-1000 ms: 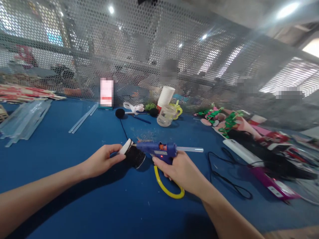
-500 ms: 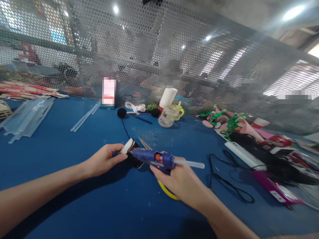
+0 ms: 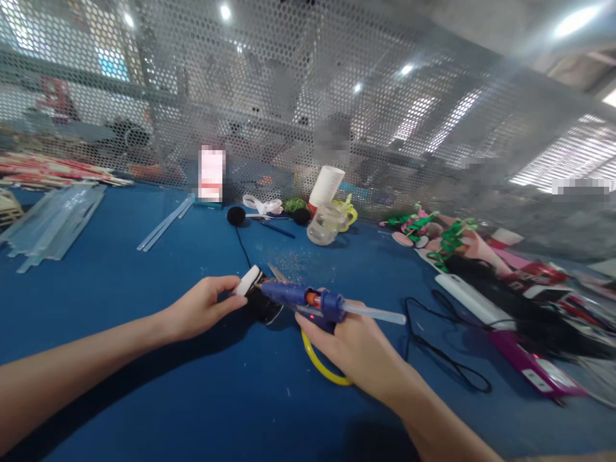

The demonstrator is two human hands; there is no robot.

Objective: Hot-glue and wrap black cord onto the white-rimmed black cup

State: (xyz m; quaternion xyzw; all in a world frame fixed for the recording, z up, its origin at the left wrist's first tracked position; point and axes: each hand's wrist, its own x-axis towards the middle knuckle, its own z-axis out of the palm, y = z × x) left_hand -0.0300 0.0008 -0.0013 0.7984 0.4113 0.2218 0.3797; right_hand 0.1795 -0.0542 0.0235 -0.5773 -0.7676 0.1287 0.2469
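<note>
My right hand (image 3: 360, 343) is wrapped round a blue hot glue gun (image 3: 298, 297), with a clear glue stick (image 3: 378, 313) poking out of its back end. The gun's nozzle points left, at a small black and white piece (image 3: 249, 280); whether it touches cannot be made out. My left hand (image 3: 209, 307) pinches the white end of that piece between thumb and fingers. A black cord leads up from it to a black round disc (image 3: 235, 216). Scissors with a yellow handle (image 3: 320, 369) lie under the glue gun, partly hidden by it and my right hand.
Spare glue sticks (image 3: 52, 221) lie at the left. A clear cup (image 3: 325, 224), stacked paper cups (image 3: 328, 185) and a phone (image 3: 212, 176) stand along the mesh wall. At the right are a purple and white power strip (image 3: 520, 353), a black cable (image 3: 447, 359) and craft flowers (image 3: 447, 240).
My right hand has drawn the glue gun slightly to the right, away from my left hand. The left hand keeps its pinch on the black and white piece.
</note>
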